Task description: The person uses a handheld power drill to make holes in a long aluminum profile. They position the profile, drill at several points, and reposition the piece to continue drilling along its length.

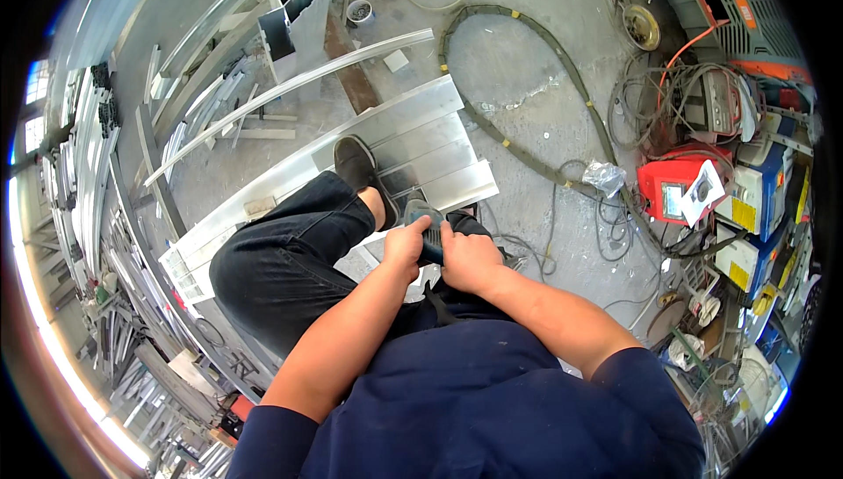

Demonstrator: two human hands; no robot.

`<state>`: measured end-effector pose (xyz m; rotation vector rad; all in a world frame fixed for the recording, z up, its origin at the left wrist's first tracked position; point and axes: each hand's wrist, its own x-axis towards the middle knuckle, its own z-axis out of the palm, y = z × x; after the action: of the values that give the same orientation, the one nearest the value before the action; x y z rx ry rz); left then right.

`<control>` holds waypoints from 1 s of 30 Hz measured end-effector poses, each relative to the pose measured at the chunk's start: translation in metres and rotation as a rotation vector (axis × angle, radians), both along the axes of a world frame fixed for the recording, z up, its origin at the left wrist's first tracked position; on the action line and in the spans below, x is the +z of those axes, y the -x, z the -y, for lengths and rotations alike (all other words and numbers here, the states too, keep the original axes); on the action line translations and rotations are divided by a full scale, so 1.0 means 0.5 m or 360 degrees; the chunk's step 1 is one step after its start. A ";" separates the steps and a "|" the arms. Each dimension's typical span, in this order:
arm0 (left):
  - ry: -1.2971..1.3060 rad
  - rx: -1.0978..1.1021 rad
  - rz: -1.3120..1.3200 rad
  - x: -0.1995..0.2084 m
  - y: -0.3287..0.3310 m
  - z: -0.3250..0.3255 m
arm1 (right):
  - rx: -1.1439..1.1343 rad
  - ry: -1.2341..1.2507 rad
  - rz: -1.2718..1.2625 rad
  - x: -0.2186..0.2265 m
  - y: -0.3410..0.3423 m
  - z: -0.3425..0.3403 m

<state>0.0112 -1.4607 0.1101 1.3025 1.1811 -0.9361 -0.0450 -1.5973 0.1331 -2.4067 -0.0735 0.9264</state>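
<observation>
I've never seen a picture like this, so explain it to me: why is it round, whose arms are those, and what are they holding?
There's no robot here, just a person with bare hands. The camera is a wide fisheye worn on their head, looking down, so straight edges bend and the rim is black. The arms are the wearer's own. The left hand and right hand both hold a dark teal tool. A shoe appears to rest on long silver metal panels. On the floor beyond lies a looped dark hose, with a red machine to the right.
</observation>
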 end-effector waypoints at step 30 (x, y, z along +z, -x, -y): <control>-0.0087 -0.0174 0.0052 -0.045 0.011 -0.013 | -0.0008 -0.0018 -0.0019 -0.030 -0.004 0.002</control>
<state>0.0056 -1.4542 0.0875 1.4329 1.1266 -0.9632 -0.0431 -1.5985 0.1183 -2.3897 -0.0674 0.9358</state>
